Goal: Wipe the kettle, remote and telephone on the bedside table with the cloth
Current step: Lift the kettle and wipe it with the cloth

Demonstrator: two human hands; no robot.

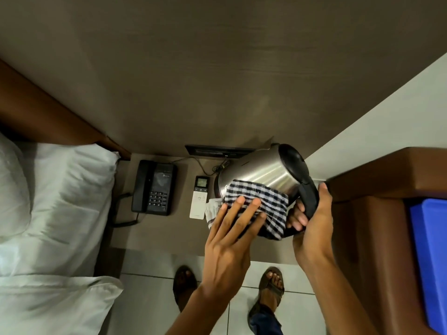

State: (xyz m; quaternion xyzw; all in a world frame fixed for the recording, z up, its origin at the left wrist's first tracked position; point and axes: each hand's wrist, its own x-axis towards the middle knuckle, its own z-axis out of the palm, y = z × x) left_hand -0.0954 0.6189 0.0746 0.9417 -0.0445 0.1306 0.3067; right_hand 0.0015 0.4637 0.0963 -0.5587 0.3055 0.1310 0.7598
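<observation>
A steel kettle [260,171] with a black lid and handle is tilted on its side above the bedside table [179,228]. My right hand [312,226] grips its black handle. My left hand [232,235] presses a blue-and-white checked cloth [263,204] flat against the kettle's lower side. The white remote [199,198] lies on the table just left of the kettle. The black telephone [153,187] sits further left, with its coiled cord hanging off the table's left side.
A bed with white pillows [55,201] fills the left. A black socket panel [217,151] and cable sit on the wall behind the kettle. A brown cabinet with a blue item [430,257] stands at right. My sandalled feet are on the tiled floor below.
</observation>
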